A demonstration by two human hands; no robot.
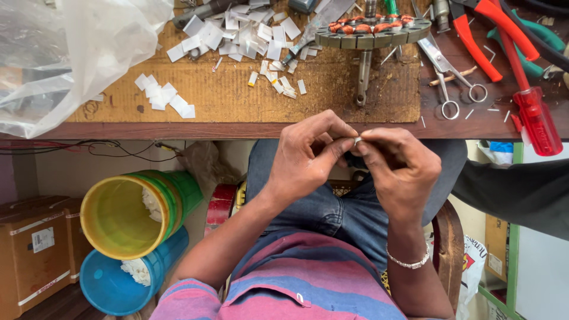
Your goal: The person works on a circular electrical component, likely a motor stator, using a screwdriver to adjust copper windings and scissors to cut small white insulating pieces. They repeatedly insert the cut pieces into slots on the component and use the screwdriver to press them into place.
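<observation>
1. The left hand [308, 155] and right hand [398, 167] meet just below the near edge of the bench [462, 121], above the person's lap.
2. Both hands are pressed together at the fingertips, pinching a small white slip [357, 140] between thumbs and forefingers (too small to tell more than its pale colour).
3. On the bench, a cardboard sheet [237, 95] carries many scattered white paper slips [249, 32] of the same kind.
4. A round stator with copper windings [373, 29] stands on a shaft at the far edge of the cardboard.
5. To the right lie small scissors [444, 77], red-handled pliers [474, 35] and a red screwdriver [530, 112].
6. A clear plastic bag [71, 53] sits at the bench's left end.
7. Below, a yellow bucket [121, 216] and a blue bucket [118, 278] lie on their sides.
</observation>
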